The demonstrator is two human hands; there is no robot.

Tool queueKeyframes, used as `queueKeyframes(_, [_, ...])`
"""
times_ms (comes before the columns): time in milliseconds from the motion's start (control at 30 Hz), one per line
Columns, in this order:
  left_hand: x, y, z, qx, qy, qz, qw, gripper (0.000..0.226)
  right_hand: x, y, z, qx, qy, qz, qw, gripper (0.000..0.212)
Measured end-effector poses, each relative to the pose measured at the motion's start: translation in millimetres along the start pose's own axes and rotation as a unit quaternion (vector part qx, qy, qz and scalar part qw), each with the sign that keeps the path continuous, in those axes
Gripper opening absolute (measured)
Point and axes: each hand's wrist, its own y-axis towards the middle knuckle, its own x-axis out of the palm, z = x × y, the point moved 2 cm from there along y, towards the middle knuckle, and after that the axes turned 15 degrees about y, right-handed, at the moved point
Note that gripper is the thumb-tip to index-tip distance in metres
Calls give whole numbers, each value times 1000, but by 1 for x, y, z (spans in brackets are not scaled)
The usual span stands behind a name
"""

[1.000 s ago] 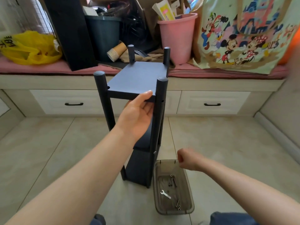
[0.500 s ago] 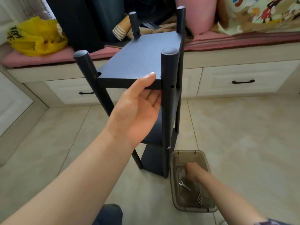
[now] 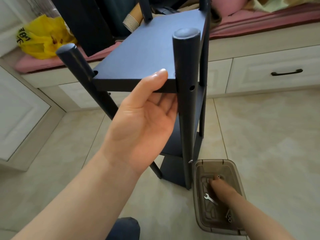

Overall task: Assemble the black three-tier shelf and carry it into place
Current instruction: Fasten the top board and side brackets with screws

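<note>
Black shelf (image 3: pixel 152 49) in left grip (image 3: pixel 143 122); right grip (image 3: pixel 218 186) in tray (image 3: pixel 235 168).

Open tile floor (image 3: pixel 268 135) right of shelf (image 3: pixel 149 49); brown bin (image 3: pixel 213 161) just beside front post (image 3: pixel 187 108); drawer bench (image 3: pixel 259 73) close behind.

shelf (image 3: pixel 150 49) far posts: cut by top edge | right hand (image 3: pixel 219 186) grip: unclear (blurred, inside tray (image 3: pixel 214 160))
</note>
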Motion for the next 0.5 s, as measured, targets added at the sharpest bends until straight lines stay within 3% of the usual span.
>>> queueKeyframes(500, [2,0,1,-9,1,8,1000,9,-5,-4,-11,-5,-89,28,996,38])
